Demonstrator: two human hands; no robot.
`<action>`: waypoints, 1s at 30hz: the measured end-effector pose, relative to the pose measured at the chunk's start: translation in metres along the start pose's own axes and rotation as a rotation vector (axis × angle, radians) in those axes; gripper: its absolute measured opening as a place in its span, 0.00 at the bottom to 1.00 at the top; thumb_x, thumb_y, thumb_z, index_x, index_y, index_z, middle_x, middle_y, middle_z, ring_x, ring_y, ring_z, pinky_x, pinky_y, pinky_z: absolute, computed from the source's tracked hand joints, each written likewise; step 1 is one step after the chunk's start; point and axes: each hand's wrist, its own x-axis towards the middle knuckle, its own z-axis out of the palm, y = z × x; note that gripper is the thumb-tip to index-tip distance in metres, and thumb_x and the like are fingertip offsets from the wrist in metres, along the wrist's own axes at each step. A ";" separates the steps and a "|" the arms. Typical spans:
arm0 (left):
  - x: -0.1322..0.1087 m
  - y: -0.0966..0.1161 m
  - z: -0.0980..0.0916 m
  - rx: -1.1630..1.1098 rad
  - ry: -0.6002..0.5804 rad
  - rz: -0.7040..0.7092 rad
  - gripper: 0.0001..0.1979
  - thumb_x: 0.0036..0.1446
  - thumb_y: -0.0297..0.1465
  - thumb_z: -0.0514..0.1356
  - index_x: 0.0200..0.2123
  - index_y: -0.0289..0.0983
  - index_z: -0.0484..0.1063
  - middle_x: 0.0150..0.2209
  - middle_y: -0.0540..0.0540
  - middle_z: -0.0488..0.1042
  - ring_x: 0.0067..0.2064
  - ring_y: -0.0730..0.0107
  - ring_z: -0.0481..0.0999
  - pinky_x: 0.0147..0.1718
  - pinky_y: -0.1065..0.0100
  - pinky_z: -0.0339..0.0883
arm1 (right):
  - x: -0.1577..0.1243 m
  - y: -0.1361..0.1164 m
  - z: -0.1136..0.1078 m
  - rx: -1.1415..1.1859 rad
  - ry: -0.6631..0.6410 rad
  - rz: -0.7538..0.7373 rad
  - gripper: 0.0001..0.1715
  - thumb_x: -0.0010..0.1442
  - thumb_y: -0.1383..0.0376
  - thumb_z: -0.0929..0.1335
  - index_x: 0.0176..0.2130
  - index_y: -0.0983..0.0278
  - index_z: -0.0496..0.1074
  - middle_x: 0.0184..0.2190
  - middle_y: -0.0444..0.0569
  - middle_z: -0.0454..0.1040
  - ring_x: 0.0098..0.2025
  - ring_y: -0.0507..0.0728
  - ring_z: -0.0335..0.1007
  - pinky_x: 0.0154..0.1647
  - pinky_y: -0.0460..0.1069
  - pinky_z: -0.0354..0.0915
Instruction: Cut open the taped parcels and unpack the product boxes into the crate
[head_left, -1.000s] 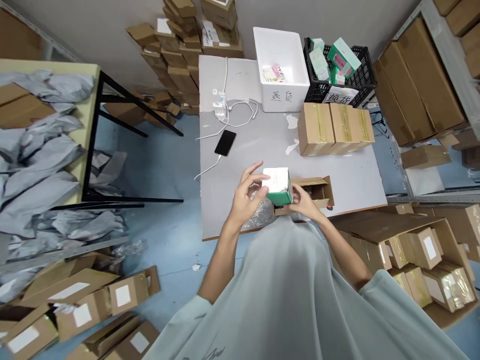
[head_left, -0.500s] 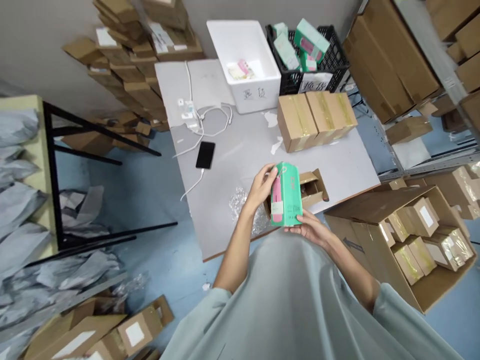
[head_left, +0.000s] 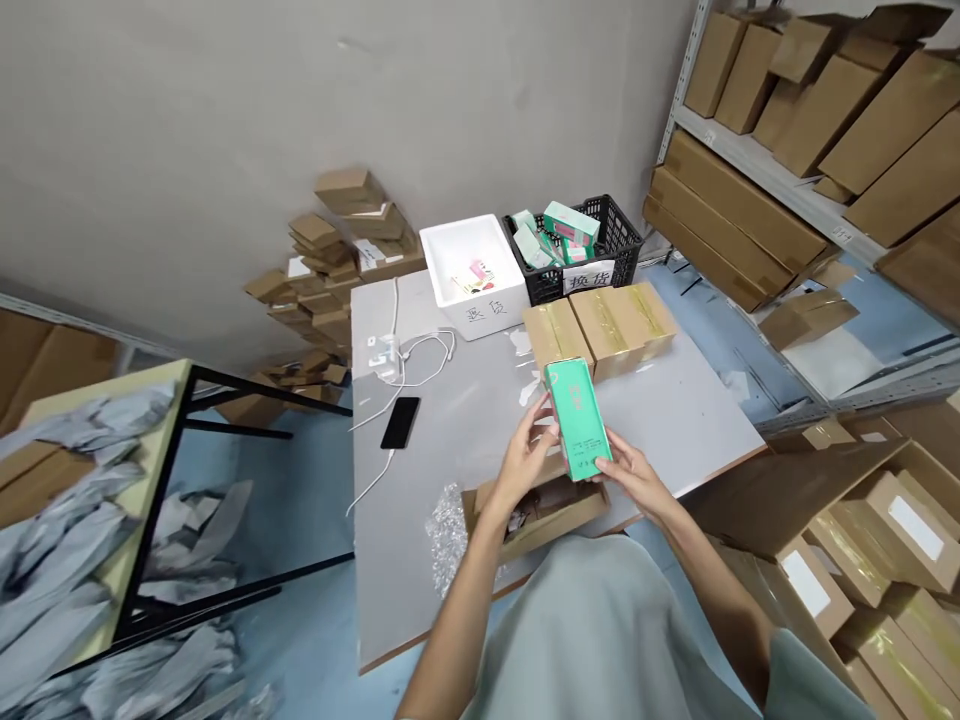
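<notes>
Both hands hold a green product box [head_left: 579, 415] with pink lettering, raised above the table. My left hand [head_left: 527, 452] grips its left side, fingers curled at the edge. At the lower right corner, my right hand [head_left: 631, 472] pinches the box with the thumb on its front. Under the hands, an opened brown carton [head_left: 555, 515] lies on the table, partly hidden by my left arm and the green box. Crumpled bubble wrap [head_left: 448, 540] rests beside the carton on the left.
On the grey table [head_left: 465, 440] are a phone [head_left: 400, 422] on a cable, a white bin [head_left: 480, 317], a black crate [head_left: 625, 240] of green boxes and taped cartons [head_left: 622, 330]. A large carton [head_left: 780, 490] of boxes stands right; a shelf [head_left: 780, 160] stands behind.
The green box has turned so its green face shows and the pink side is hidden. The view has tilted up, showing more wall; the opened carton under the hands is more visible.
</notes>
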 end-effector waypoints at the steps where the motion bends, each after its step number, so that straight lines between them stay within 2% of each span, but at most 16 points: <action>1: 0.005 -0.002 0.010 -0.002 -0.022 -0.013 0.38 0.71 0.55 0.68 0.77 0.45 0.69 0.69 0.35 0.77 0.60 0.53 0.84 0.55 0.55 0.85 | 0.009 -0.007 -0.010 -0.014 0.026 -0.035 0.53 0.64 0.47 0.83 0.79 0.49 0.69 0.65 0.52 0.83 0.54 0.61 0.84 0.53 0.56 0.83; 4: 0.021 -0.011 0.037 -0.021 -0.088 -0.059 0.38 0.70 0.56 0.69 0.74 0.44 0.72 0.69 0.34 0.78 0.64 0.49 0.84 0.58 0.51 0.85 | 0.033 -0.025 -0.039 -0.018 0.085 -0.106 0.55 0.64 0.47 0.83 0.81 0.50 0.67 0.65 0.53 0.83 0.59 0.63 0.82 0.56 0.57 0.83; 7: 0.039 -0.018 0.061 -0.032 -0.119 -0.092 0.39 0.68 0.54 0.71 0.75 0.45 0.71 0.70 0.34 0.77 0.67 0.47 0.83 0.61 0.48 0.84 | 0.054 -0.038 -0.067 -0.006 0.103 -0.124 0.54 0.65 0.47 0.83 0.81 0.51 0.67 0.65 0.53 0.83 0.57 0.62 0.82 0.55 0.55 0.83; 12: 0.079 -0.018 0.092 -0.042 -0.076 -0.121 0.38 0.67 0.53 0.72 0.74 0.46 0.72 0.72 0.34 0.77 0.71 0.44 0.80 0.63 0.45 0.83 | 0.091 -0.056 -0.103 0.019 0.118 -0.119 0.53 0.63 0.47 0.83 0.79 0.51 0.69 0.66 0.53 0.82 0.54 0.60 0.84 0.52 0.54 0.83; 17: 0.121 -0.014 0.110 -0.106 -0.001 -0.091 0.39 0.66 0.54 0.73 0.73 0.45 0.73 0.72 0.32 0.77 0.71 0.42 0.80 0.62 0.43 0.84 | 0.132 -0.078 -0.121 -0.020 0.122 -0.132 0.55 0.61 0.44 0.83 0.79 0.51 0.70 0.61 0.52 0.85 0.51 0.61 0.85 0.53 0.57 0.84; 20: 0.159 -0.005 0.110 -0.103 0.065 -0.044 0.39 0.67 0.55 0.72 0.73 0.44 0.72 0.72 0.32 0.77 0.71 0.42 0.80 0.62 0.42 0.84 | 0.174 -0.100 -0.123 -0.048 0.107 -0.178 0.52 0.61 0.42 0.82 0.76 0.54 0.74 0.64 0.54 0.84 0.56 0.63 0.83 0.54 0.56 0.84; 23: 0.227 0.018 0.096 -0.053 0.143 0.024 0.39 0.68 0.55 0.70 0.74 0.41 0.71 0.71 0.30 0.77 0.68 0.44 0.82 0.61 0.44 0.84 | 0.252 -0.137 -0.113 -0.066 0.073 -0.249 0.48 0.61 0.41 0.81 0.71 0.58 0.78 0.62 0.53 0.84 0.56 0.62 0.82 0.55 0.56 0.83; 25: 0.284 0.042 0.079 0.027 0.214 0.054 0.35 0.72 0.51 0.67 0.74 0.39 0.71 0.70 0.30 0.78 0.65 0.49 0.84 0.59 0.48 0.84 | 0.319 -0.167 -0.101 -0.053 0.048 -0.285 0.41 0.62 0.44 0.81 0.66 0.60 0.80 0.57 0.53 0.85 0.51 0.60 0.83 0.55 0.55 0.82; 27: 0.335 0.067 0.062 0.142 0.346 -0.003 0.30 0.75 0.47 0.66 0.70 0.34 0.74 0.63 0.29 0.83 0.58 0.53 0.86 0.59 0.50 0.83 | 0.381 -0.195 -0.089 -0.073 0.111 -0.264 0.31 0.63 0.47 0.80 0.56 0.63 0.82 0.46 0.50 0.84 0.44 0.56 0.81 0.51 0.53 0.82; 29: 0.362 0.082 0.051 0.235 0.464 -0.044 0.27 0.74 0.45 0.67 0.65 0.32 0.77 0.59 0.29 0.84 0.58 0.51 0.86 0.59 0.49 0.81 | 0.423 -0.210 -0.084 -0.162 0.221 -0.303 0.26 0.66 0.47 0.77 0.48 0.67 0.80 0.37 0.48 0.80 0.40 0.54 0.77 0.48 0.52 0.81; 30: 0.363 0.084 0.048 0.247 0.485 -0.054 0.24 0.74 0.42 0.67 0.64 0.31 0.78 0.58 0.28 0.84 0.59 0.50 0.85 0.61 0.48 0.80 | 0.435 -0.210 -0.084 -0.180 0.233 -0.334 0.25 0.67 0.47 0.76 0.47 0.67 0.80 0.36 0.47 0.79 0.41 0.54 0.76 0.48 0.52 0.81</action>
